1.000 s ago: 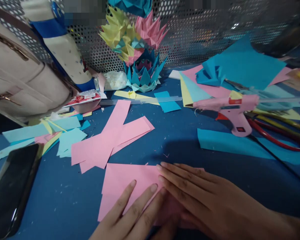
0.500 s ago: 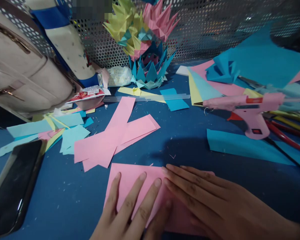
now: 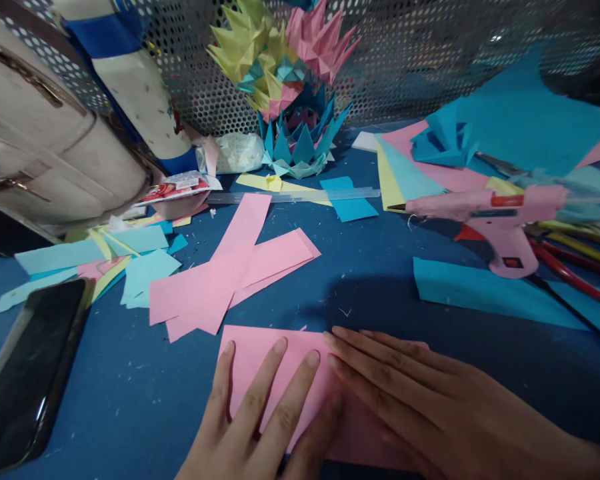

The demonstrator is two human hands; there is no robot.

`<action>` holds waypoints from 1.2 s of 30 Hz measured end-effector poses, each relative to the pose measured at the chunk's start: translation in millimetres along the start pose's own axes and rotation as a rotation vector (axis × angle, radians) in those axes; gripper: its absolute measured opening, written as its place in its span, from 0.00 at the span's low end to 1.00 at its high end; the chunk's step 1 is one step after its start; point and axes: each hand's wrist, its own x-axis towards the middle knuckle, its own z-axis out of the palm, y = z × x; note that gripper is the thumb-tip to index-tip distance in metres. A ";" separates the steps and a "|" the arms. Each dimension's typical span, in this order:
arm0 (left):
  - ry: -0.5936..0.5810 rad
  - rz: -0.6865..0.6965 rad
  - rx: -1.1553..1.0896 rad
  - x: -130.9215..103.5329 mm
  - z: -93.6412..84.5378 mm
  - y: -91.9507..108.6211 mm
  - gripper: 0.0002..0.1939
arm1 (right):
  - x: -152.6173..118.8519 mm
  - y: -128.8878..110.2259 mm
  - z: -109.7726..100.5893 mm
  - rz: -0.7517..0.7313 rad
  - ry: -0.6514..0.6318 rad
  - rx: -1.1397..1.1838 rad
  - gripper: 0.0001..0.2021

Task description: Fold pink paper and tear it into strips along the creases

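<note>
A pink sheet of paper [image 3: 300, 393] lies on the blue table at the bottom centre. My left hand [image 3: 270, 420] rests on its left part with the fingers spread. Over the right part of the sheet my right hand [image 3: 415, 393] lies flat, its fingers stretched out and side by side, with the fingertips near the upper edge. Both hands cover much of the sheet. Just beyond it, several pink paper strips [image 3: 210, 287] lie crossed over one another.
A phone [image 3: 30, 367] and paper scraps [image 3: 145, 273] are on the left, below a bag [image 3: 55, 140] and a bottle [image 3: 135, 93]. Paper flowers [image 3: 300, 143] stand at the back. A pink glue gun [image 3: 510, 227] lies right, near blue paper [image 3: 460, 290].
The fingers of my left hand have shifted slightly to the left on the pink sheet. My right hand looks the same.
</note>
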 end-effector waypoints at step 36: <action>0.065 -0.140 -0.081 -0.1 8.1 13.6 0.19 | 2.0 2.5 -7.5 -0.079 0.162 0.059 0.20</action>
